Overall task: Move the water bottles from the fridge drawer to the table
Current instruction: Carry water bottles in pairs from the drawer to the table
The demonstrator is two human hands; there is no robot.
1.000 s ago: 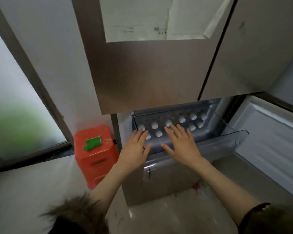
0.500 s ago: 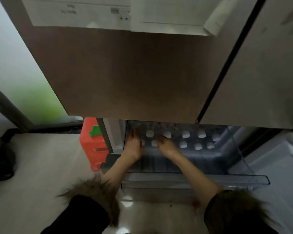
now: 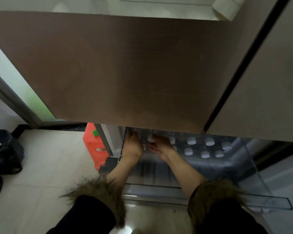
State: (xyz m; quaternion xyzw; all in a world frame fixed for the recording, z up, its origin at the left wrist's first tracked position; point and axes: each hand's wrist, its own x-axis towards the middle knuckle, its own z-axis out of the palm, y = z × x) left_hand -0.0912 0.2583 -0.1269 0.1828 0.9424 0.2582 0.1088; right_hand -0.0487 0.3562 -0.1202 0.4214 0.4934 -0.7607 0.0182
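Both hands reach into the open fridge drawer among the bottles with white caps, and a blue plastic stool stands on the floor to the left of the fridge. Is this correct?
Not quite. The head view shows the stool is orange-red, not blue. The rest holds: left hand and right hand reach into the open fridge drawer among the white-capped bottles.

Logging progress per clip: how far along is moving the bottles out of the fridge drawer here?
Done: the fridge drawer is pulled open. In hand: the left hand and right hand reach in among the white caps at its left end; the grip is hidden by the door edge. Left: everything, with capped bottles standing in rows and no table in view.
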